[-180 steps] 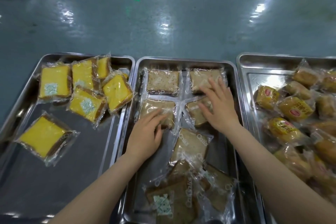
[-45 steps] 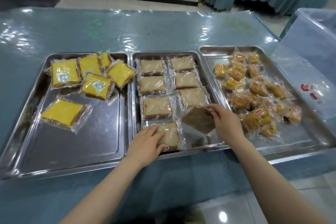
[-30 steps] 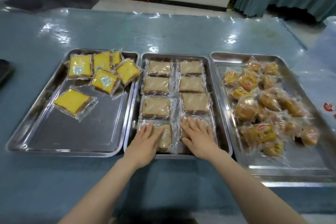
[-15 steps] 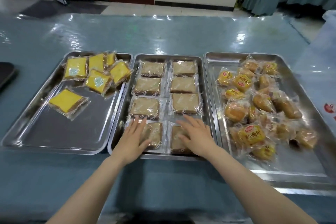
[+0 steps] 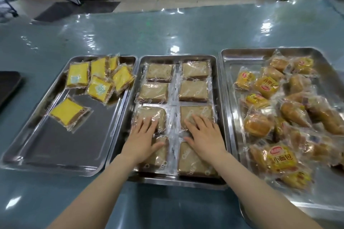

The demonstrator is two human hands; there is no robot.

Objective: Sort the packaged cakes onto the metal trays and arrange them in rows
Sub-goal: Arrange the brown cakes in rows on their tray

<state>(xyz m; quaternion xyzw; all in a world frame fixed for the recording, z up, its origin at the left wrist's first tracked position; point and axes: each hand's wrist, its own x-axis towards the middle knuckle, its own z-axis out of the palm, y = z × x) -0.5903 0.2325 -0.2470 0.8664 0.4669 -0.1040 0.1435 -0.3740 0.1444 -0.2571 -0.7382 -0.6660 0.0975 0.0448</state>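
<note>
Glossy blue-green sheeting covers the table (image 5: 186, 29), which carries three metal trays side by side. On the right tray (image 5: 242, 57) lies a loose heap of golden wrapped buns (image 5: 266, 84). On the left tray (image 5: 55, 147), yellow packaged cakes (image 5: 77, 77) bunch at the far end, with one lying apart nearer. On the middle tray (image 5: 178, 180), brown packaged cakes (image 5: 193, 90) sit in two columns of four (rows neatly squared). Both hands lie flat over the near brown cakes, each grip wide with fingers straight, holding nothing: the left hand (image 5: 142, 140) on the left column, the right hand (image 5: 204, 135) on the right column.
</note>
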